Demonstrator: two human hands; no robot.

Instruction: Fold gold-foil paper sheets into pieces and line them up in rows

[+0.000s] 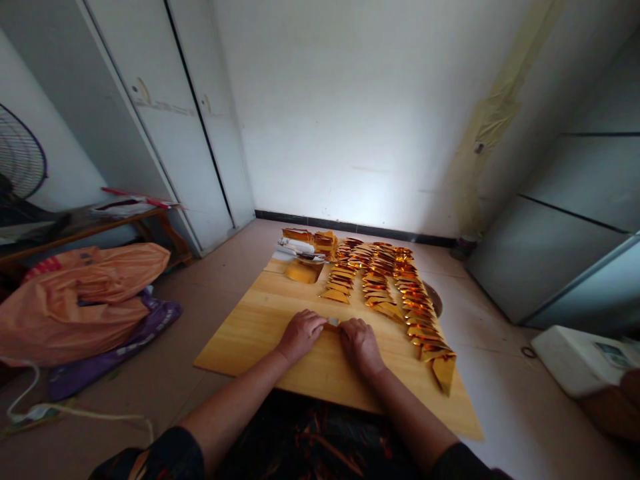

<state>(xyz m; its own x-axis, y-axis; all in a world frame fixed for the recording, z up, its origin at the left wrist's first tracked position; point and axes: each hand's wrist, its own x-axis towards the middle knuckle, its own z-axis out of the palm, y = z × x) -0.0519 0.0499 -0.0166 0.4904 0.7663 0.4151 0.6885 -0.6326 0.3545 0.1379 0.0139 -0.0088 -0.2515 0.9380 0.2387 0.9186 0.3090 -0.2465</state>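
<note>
My left hand (301, 335) and my right hand (361, 343) are close together over the near middle of a wooden board (245, 327). Between them is a small folded piece of foil paper (333, 322), pale on top with a gold edge, gripped at its two ends by my closed fingers. Beyond my hands, several rows of folded gold foil papers (381, 283) overlap one another. One row of folded foil papers (420, 313) runs along the board's right side to a larger folded piece (444, 372) at its near end. Flat gold paper (303, 272) lies behind my left hand.
Bundled gold paper (325, 243) and white wrapping (296, 247) sit at the board's far left corner. An orange bag (95, 293) and a purple bag (120, 347) lie on the floor at left. A white box (583, 360) stands at right, below a grey refrigerator-like cabinet (565, 220).
</note>
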